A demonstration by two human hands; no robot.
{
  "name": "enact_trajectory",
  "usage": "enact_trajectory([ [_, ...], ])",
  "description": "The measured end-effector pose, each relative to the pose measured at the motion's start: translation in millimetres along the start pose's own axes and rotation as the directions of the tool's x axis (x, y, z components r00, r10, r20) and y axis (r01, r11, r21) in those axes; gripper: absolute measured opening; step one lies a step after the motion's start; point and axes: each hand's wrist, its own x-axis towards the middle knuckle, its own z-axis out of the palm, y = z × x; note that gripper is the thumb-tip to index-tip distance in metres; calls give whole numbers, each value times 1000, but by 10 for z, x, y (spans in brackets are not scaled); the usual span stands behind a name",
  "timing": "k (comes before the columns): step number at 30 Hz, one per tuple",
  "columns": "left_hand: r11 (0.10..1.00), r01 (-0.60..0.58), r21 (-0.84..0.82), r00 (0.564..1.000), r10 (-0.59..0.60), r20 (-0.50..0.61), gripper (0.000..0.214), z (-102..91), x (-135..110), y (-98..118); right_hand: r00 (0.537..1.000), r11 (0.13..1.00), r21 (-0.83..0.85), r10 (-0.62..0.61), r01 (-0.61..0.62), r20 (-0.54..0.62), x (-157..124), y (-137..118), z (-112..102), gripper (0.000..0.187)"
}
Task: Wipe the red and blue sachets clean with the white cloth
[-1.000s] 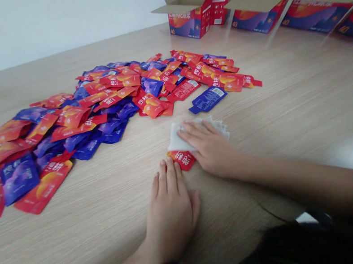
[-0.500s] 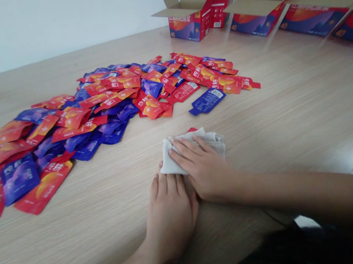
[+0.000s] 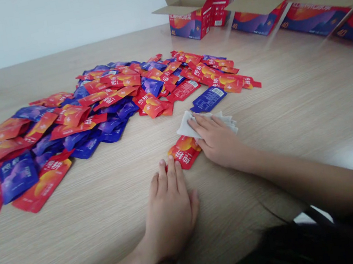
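Note:
A red sachet (image 3: 183,152) lies flat on the wooden table (image 3: 293,97) in front of me. My left hand (image 3: 171,210) rests palm down with fingers stretched out, its fingertips on the sachet's near end. My right hand (image 3: 217,140) presses a crumpled white cloth (image 3: 191,122) onto the sachet's far end, fingers flat on the cloth. A large heap of red and blue sachets (image 3: 91,110) spreads over the table beyond and to the left.
Several open cardboard cartons (image 3: 200,14) with red and blue printed sides stand along the far right of the table, flaps up. A single blue sachet (image 3: 208,99) lies just past the cloth. A white wall runs behind the table.
My right hand slid the cloth toward me over the sachet, covering it, then pushed it away again, uncovering most of the sachet. My left hand stayed at the sachet's near end.

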Motion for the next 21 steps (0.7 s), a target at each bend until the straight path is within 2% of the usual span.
enact_trajectory([
  [1, 1000, 2, -7, 1000, -2, 4, 60, -1, 0, 1, 1000, 1000, -10, -12, 12, -3, -6, -14, 3, 57],
  [4, 1000, 10, -30, 1000, -9, 24, 55, 1, -5, 6, 972, 972, 13, -234, 234, 35, -55, -89, 12, 58],
  [5, 999, 13, -32, 1000, -13, 26, 55, 2, -7, 8, 961, 962, 26, -272, 271, 46, -68, -100, 12, 57],
  [6, 999, 17, -32, 1000, -16, 24, 54, 3, -8, 10, 965, 966, 31, -258, 257, 49, -76, -99, 10, 57],
  [9, 999, 29, -23, 1000, -29, -3, 58, 1, -8, 14, 999, 999, 3, -48, 48, 10, -75, -71, 10, 56],
  [10, 999, 25, -19, 1000, -26, -7, 58, -1, -7, 13, 1000, 1000, -5, -23, 23, 0, -76, -75, 15, 56],
  [12, 1000, 9, -18, 1000, -9, 3, 55, -4, -4, 9, 993, 993, 0, -115, 115, 10, -84, -110, 27, 56],
  [14, 1000, -6, -19, 1000, 6, 12, 51, -5, -3, 4, 961, 962, 33, -274, 272, 43, -82, -140, 33, 56],
  [15, 1000, -7, -19, 1000, 7, 5, 51, -3, -3, 3, 953, 954, 46, -297, 295, 53, -73, -138, 30, 56],
  [16, 1000, -2, -17, 1000, 2, -9, 52, -1, -4, 2, 963, 964, 48, -263, 261, 52, -59, -124, 25, 56],
  [19, 1000, 12, -10, 998, -12, -56, 58, 7, -8, 2, 999, 999, 9, -35, 35, 12, -21, -73, 9, 55],
  [20, 1000, 8, -11, 998, -8, -57, 58, 10, -9, 2, 1000, 1000, 0, -24, 24, 3, -20, -72, 7, 55],
  [21, 1000, 1, -13, 999, -1, -51, 56, 12, -10, 1, 998, 998, -2, -68, 68, 5, -24, -80, 7, 55],
])
